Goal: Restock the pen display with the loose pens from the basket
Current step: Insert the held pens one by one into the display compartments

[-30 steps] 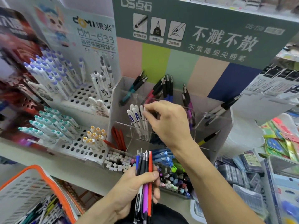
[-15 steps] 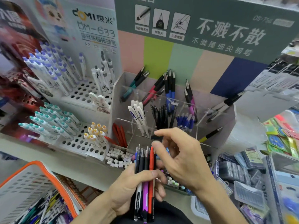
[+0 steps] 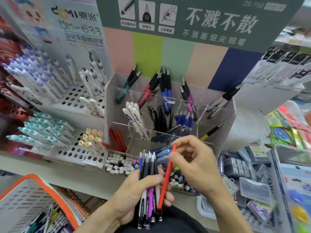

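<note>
My left hand [image 3: 134, 190] grips a bundle of pens [image 3: 149, 187] upright, with black, blue, purple and white barrels. My right hand [image 3: 193, 162] pinches the top end of a red pen [image 3: 165, 180], which leans out to the right of the bundle, its lower end still down among the others. Behind my hands stands the clear acrylic pen display [image 3: 217, 115], its compartments holding white, black, blue, red and purple pens. At bottom left sits the orange-rimmed white basket [image 3: 25, 195] with several loose pens [image 3: 48, 217] in it.
A white pegboard rack [image 3: 74, 101] with purple-capped and teal-capped pens stands left of the display. A tray of small erasers [image 3: 117, 163] lies on the shelf edge. Packaged stationery [image 3: 252, 174] crowds the right side. A green sign [image 3: 202, 19] hangs above.
My right hand came down from the display's compartments to the bundle and took hold of the red pen, tilting it away from the other pens. The left hand stayed roughly in place.
</note>
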Demonstrator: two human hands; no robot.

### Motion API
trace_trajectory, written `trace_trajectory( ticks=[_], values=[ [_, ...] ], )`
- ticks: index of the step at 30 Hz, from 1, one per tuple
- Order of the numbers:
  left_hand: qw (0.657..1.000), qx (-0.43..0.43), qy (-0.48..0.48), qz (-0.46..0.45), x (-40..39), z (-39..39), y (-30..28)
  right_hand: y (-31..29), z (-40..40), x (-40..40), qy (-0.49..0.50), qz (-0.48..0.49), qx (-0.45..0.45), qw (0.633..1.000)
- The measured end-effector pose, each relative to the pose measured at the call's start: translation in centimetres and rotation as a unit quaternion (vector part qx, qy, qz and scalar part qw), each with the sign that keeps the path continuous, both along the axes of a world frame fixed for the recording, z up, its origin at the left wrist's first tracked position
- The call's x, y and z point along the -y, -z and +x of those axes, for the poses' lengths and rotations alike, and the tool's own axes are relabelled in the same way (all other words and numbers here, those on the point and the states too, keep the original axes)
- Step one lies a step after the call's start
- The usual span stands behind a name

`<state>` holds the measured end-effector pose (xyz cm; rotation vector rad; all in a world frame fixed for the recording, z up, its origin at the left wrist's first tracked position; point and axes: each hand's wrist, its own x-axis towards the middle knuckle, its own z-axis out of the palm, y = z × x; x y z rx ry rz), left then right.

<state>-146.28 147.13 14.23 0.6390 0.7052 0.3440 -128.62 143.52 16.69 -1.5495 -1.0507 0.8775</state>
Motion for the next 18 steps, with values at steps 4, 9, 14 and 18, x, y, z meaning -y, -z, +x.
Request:
trace_trajectory(
  ticks=[4,9,14,18],
  values=[
    [0.997,-0.030,-0.058,-0.034,0.2,-0.7,0.8,-2.0,-0.2,-0.9,0.121,0.150,-0.002,0.981],
    [0.990,-0.010,-0.124,-0.060,0.7,-1.9,1.4,-2.2,-2.4,-3.5,0.046,0.269,0.104,0.956],
    [0.975,-0.011,-0.206,-0.084,0.5,-3.2,1.7,0.9,-5.5,-7.2,-0.083,0.259,0.180,0.945],
    [0.971,0.002,-0.229,-0.076,0.8,-4.2,1.8,3.0,-7.8,-8.7,-0.126,0.258,0.250,0.925]
  ],
)
